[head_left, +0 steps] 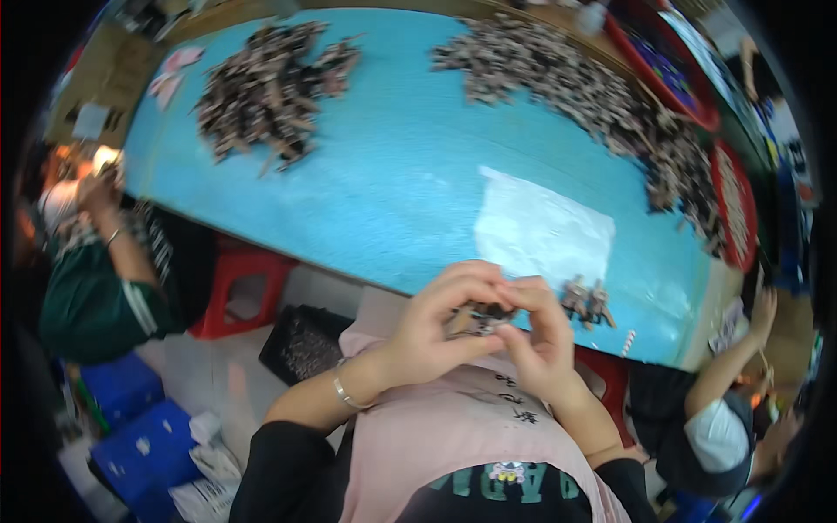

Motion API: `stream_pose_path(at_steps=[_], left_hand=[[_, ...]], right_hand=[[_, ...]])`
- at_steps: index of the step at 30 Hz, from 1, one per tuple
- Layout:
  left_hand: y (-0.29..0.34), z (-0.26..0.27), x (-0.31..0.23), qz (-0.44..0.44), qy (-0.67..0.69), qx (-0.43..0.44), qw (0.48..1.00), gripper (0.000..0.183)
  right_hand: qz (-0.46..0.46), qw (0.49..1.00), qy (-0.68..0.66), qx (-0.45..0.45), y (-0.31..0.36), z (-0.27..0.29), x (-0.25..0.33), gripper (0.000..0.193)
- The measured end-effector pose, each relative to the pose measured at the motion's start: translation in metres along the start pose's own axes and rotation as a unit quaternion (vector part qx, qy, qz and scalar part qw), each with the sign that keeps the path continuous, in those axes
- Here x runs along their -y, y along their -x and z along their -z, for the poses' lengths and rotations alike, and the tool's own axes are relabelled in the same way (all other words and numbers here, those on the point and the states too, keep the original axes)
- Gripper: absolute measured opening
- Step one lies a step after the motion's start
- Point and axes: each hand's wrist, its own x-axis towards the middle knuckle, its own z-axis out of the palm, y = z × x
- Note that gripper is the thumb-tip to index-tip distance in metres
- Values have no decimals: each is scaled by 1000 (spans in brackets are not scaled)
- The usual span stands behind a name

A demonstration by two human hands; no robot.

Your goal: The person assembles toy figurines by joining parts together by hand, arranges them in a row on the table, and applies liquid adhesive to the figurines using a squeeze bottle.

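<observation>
Both my hands meet over the table's near edge around a small brown, black and tan figure-like piece (pixel 475 321). My left hand (pixel 440 318) wraps its fingers about one side of the piece. From the other side, my right hand (pixel 539 336) pinches it between thumb and fingers. Much of the piece is covered by my fingers. Just right of my hands, two similar small pieces (pixel 586 301) lie side by side on the blue table (pixel 375 183). A white plastic sheet (pixel 545 225) is spread flat beyond them.
Piles of similar pieces lie at the far left (pixel 261 91) and far right (pixel 549 70). Red baskets (pixel 711 109) stand along the right edge. A co-worker (pixel 105 279) sits at left, another person (pixel 715 427) at right. A black bin (pixel 305 342) and red stool (pixel 240 292) stand below.
</observation>
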Motion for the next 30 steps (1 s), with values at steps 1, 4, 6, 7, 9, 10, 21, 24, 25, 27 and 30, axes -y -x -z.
stream_pose_path(at_steps=[1,4,6,7,9,10,21,24,25,27,30], left_hand=[[2,1,0,15,-9,-5,1000,32],[2,-1,4,28,0,1,1000,33],[2,-2,6,25,15,3,1000,34],[2,-3,7,34,27,-1,999,34],[2,-3,7,42,38,-6,998,34],[1,-4,7,48,46,-7,998,33],[-31,67,-13,9,-216,-160,963,28],[-61,129,-29,-74,-317,-311,893,24],[-71,152,-34,-125,-328,-348,870,25],[-95,188,-38,-176,-412,-395,802,30],[-100,249,-22,-123,-633,-300,703,43]], right_hand=[[-9,1000,13,-19,2,1,-2,37],[-2,1000,7,-3,4,2,-2,39],[-14,1000,1,-9,6,3,0,39],[-22,1000,-8,-8,6,4,-1,39],[-28,1000,-11,-8,6,4,-2,39],[-34,999,-14,-8,6,4,-3,38],[-53,992,115,-5,-24,49,-11,37],[-53,974,207,-73,-56,89,-17,25],[-37,964,247,-88,-71,101,-21,24],[-35,940,318,-118,-100,120,-38,25],[36,900,418,-115,-146,133,-59,27]])
